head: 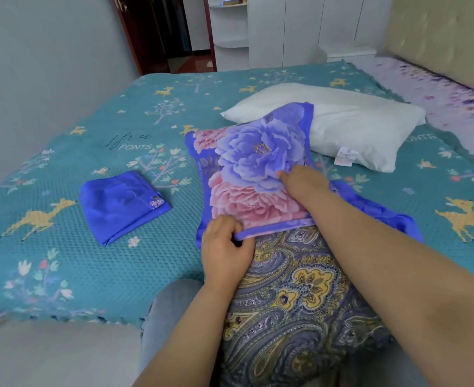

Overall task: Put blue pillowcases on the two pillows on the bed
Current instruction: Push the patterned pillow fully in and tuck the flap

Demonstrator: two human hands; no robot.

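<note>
Left: folded blue pillowcase [121, 203] waiting. Centre: left hand [226, 251] pinching the floral pillowcase [254, 169] hem, holding it open over the paisley pillow [300, 297]; right hand [304, 178] pressing flat, steadying. Far right: white pillow [350, 127] lying bare.

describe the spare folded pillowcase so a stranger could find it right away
Start from the teal bedspread with yellow deer. Left of the paisley pillow being covered lies the folded pillowcase, alone and untouched. Unlike the flowered case in hand, it is nearly plain blue, a small floral patch at one corner.
</note>
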